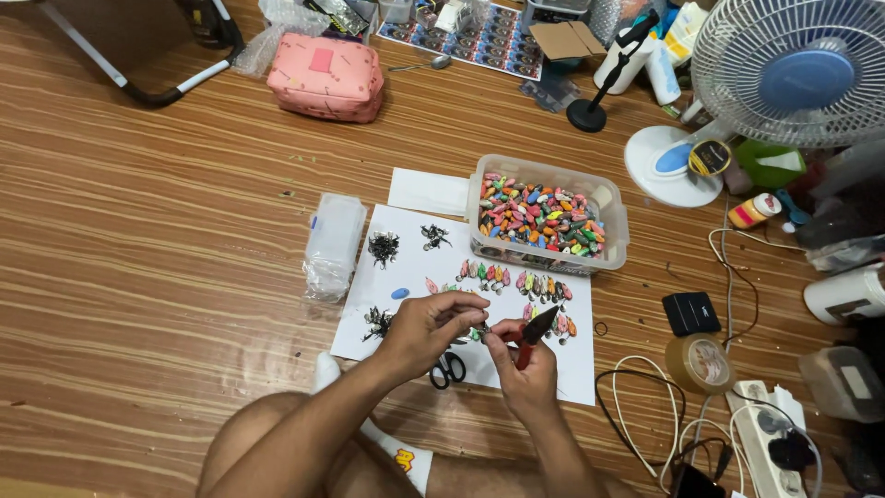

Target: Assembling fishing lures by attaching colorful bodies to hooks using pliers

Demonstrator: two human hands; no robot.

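Hands [479,346]: pliers [535,334] angled up-right.

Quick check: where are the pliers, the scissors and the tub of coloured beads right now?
pliers [535,334]: head view, on the red handle beside the dark jaws, in the right hand.
scissors [449,370]: head view, on the black finger loops.
tub of coloured beads [612,214]: head view, on the clear right rim.

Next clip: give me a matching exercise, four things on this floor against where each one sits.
Things:
1. clear tub of coloured beads
2. pink pouch
3. black scissors
4. roll of brown tape

Places:
A. far side, top of view
B. on the white sheet, between the wrists
C. right of the sheet, among cables
D. at the sheet's far edge

Pairs: 1-D, 2-A, 3-B, 4-C
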